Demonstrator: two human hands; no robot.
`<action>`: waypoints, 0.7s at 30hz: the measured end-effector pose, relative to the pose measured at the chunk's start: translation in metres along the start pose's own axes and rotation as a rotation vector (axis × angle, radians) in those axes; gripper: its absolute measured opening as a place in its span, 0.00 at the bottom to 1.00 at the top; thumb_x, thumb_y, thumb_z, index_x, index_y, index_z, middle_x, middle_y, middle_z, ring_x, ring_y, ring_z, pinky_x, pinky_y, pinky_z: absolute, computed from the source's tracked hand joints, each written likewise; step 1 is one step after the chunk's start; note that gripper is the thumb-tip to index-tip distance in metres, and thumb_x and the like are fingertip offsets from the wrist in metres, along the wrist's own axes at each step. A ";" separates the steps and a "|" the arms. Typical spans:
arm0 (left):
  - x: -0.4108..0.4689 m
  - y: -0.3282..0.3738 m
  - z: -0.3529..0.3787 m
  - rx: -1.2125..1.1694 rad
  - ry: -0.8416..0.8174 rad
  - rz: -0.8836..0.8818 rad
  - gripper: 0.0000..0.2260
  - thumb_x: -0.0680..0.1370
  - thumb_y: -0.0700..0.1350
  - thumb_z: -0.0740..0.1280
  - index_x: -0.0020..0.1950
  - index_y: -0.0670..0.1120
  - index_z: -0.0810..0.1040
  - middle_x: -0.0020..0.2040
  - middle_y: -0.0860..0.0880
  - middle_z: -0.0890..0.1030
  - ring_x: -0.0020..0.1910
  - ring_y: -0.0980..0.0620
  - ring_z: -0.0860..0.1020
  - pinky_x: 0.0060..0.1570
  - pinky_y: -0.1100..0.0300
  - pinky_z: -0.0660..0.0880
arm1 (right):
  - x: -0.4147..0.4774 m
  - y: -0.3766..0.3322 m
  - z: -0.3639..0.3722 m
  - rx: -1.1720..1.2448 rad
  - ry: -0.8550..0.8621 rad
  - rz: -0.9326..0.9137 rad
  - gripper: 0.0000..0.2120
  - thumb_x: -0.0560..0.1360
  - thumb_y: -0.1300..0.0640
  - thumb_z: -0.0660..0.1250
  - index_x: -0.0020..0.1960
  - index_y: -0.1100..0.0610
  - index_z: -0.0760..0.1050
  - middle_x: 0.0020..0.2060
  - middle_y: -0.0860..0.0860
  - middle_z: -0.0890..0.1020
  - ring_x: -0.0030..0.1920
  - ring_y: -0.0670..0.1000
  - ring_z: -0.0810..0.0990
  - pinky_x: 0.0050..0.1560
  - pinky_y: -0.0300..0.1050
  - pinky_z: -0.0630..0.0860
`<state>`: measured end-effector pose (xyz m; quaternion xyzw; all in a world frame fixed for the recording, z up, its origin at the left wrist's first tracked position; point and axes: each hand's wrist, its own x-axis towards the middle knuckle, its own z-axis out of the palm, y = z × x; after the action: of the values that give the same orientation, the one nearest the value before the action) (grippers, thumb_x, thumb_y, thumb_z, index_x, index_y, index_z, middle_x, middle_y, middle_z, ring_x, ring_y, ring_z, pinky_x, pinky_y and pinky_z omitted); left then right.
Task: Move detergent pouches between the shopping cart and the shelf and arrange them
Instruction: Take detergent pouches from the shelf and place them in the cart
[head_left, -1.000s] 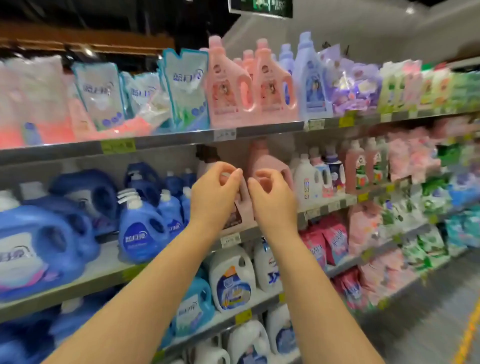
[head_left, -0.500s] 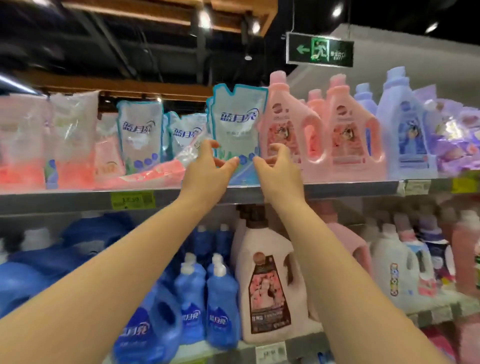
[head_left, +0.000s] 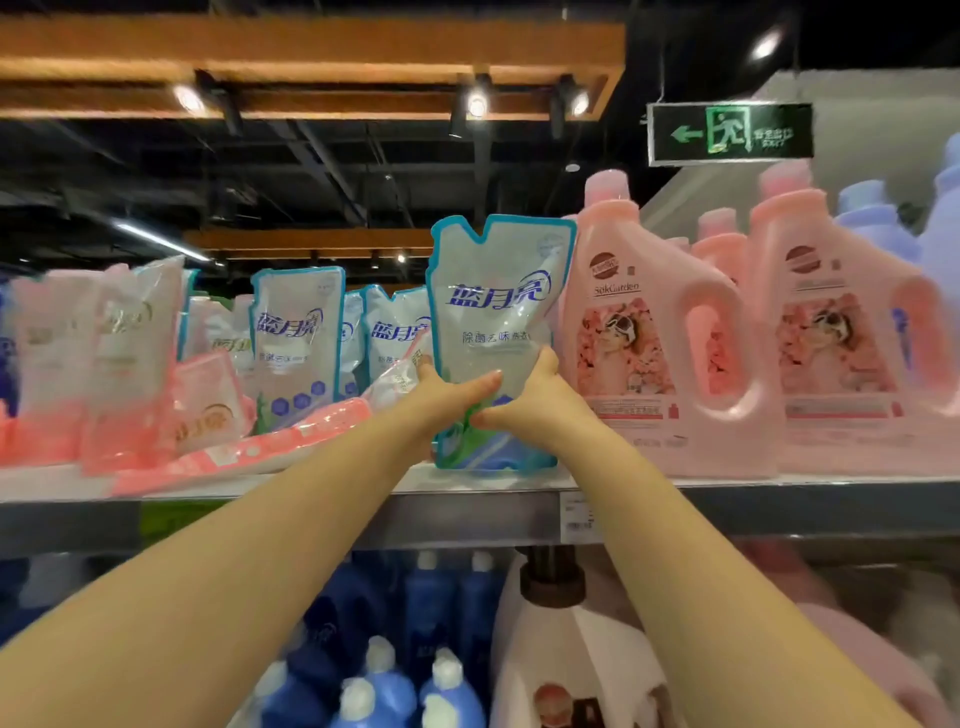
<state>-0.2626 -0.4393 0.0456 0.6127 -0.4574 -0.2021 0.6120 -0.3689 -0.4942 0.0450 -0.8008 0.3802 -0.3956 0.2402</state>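
A blue-and-white detergent pouch (head_left: 496, 306) stands upright at the front of the top shelf (head_left: 467, 512). My left hand (head_left: 447, 397) grips its lower left side, thumb across the front. On the lower right side my right hand (head_left: 530, 400) holds it, fingers curled round the edge. Behind and to the left stand more blue-and-white pouches (head_left: 296, 343), with pink pouches (head_left: 88, 358) further left. One pink pouch (head_left: 260, 441) lies flat along the shelf front. The shopping cart is out of view.
Large pink detergent bottles (head_left: 654, 338) stand directly right of the held pouch, with lilac bottles (head_left: 935, 239) beyond. Blue bottles (head_left: 426, 649) and a white-and-pink jug (head_left: 576, 654) fill the shelf below. A price tag (head_left: 576, 512) hangs on the shelf edge.
Both hands rose from the middle shelf to the top shelf and closed on the front blue-and-white pouch. The view tilted up and moved nearer to the shelf.
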 end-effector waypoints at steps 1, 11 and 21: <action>0.002 0.000 0.001 -0.015 -0.006 0.021 0.39 0.72 0.53 0.72 0.74 0.52 0.51 0.64 0.50 0.74 0.52 0.48 0.77 0.38 0.53 0.76 | 0.000 0.001 0.001 0.017 0.025 -0.010 0.52 0.66 0.47 0.74 0.75 0.58 0.42 0.68 0.57 0.68 0.67 0.59 0.69 0.66 0.53 0.68; -0.016 0.009 -0.007 -0.168 0.084 0.316 0.24 0.75 0.39 0.68 0.69 0.47 0.64 0.59 0.46 0.77 0.53 0.50 0.76 0.53 0.56 0.75 | -0.021 -0.022 0.008 0.114 0.153 -0.234 0.43 0.68 0.52 0.72 0.75 0.51 0.50 0.65 0.50 0.73 0.63 0.55 0.74 0.62 0.53 0.72; -0.117 0.052 -0.067 -0.462 -0.022 0.557 0.23 0.75 0.40 0.68 0.69 0.48 0.67 0.58 0.47 0.79 0.56 0.49 0.79 0.56 0.54 0.77 | -0.122 -0.098 -0.022 0.302 0.305 -0.507 0.33 0.65 0.56 0.77 0.62 0.41 0.64 0.54 0.41 0.77 0.55 0.41 0.78 0.54 0.39 0.77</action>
<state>-0.2834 -0.2988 0.0690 0.3077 -0.5557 -0.1323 0.7609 -0.3946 -0.3406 0.0699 -0.7570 0.1373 -0.6099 0.1903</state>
